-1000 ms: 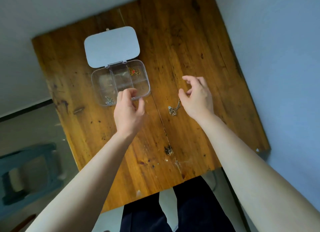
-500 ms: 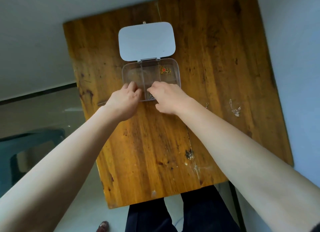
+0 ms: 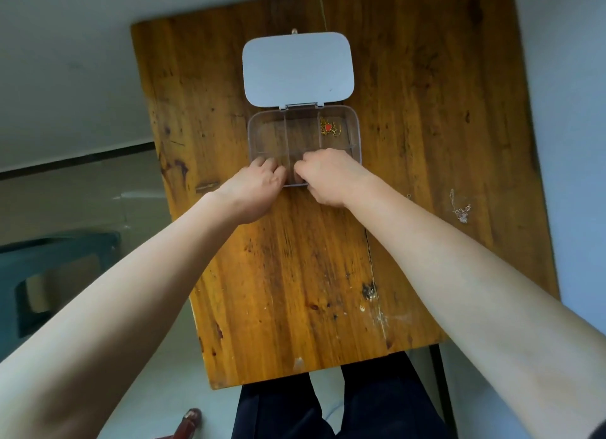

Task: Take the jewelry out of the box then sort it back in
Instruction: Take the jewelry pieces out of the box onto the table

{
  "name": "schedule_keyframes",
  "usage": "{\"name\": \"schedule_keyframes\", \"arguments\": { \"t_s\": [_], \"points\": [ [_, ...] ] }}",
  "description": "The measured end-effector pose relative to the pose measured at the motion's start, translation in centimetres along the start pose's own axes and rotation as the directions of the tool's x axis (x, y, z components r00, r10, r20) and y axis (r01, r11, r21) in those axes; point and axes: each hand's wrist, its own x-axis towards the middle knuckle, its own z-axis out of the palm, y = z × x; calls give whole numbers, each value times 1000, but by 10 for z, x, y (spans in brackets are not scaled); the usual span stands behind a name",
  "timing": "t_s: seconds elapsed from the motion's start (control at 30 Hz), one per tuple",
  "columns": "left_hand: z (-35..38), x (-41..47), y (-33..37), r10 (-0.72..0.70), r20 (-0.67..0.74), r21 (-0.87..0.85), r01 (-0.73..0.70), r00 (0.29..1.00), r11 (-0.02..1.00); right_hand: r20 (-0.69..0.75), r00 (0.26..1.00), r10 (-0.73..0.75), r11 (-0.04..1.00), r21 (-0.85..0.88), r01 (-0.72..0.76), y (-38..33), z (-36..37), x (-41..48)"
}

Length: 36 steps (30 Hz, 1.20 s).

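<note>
A clear compartment box [image 3: 355,133] lies on the wooden table [image 3: 295,274], its white lid [image 3: 298,68] folded open at the far side. In its far right compartment is a gold piece with a red heart [image 3: 329,128]. A silver chain [image 3: 460,209] lies loose on the table at the right. My left hand [image 3: 255,189] rests curled on the box's near left edge. My right hand [image 3: 328,176] has its fingers bent down into a near compartment, beside the left hand. Anything between the fingertips is hidden.
A tiny loose piece [image 3: 409,195] lies on the table right of my right forearm. The table's near edge [image 3: 311,373] is just above my dark trousers. A teal stool [image 3: 59,274] stands on the floor to the left.
My right hand has gone from the chain on the table over to the box's near edge. The silver chain now lies loose at the right. My left hand stays at the box.
</note>
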Motion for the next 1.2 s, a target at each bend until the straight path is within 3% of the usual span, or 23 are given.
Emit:
{"name": "schedule_keyframes", "arguments": {
  "t_s": [0.13,0.27,0.5,0.9,1.0,1.07,1.2],
  "points": [
    [0,-4,-4,49,-81,-57,-54,996,997,52,999,10,997,71,-13,2,-4,2],
    [-14,-1,-9,1,-101,-237,-25,995,971,43,999,13,991,134,-19,3,-4,-1],
    [-24,-14,-15,-58,-238,-335,-26,970,942,19,1000,19,976,217,-23,8,-4,1],
    [-18,-20,-1,-278,-318,-485,96,906,869,-239,950,199,876,478,-63,14,-17,-29],
    [-19,-26,6,-381,-327,-586,131,865,800,-328,868,372,764,639,-86,11,-28,-40],
    [-23,-34,14,-473,-327,-696,130,818,706,-328,788,522,623,777,-89,8,-35,-51],
    [-33,-52,41,-616,-266,-874,84,741,478,-112,696,709,171,985,-16,6,-39,-77]
  ]
}}
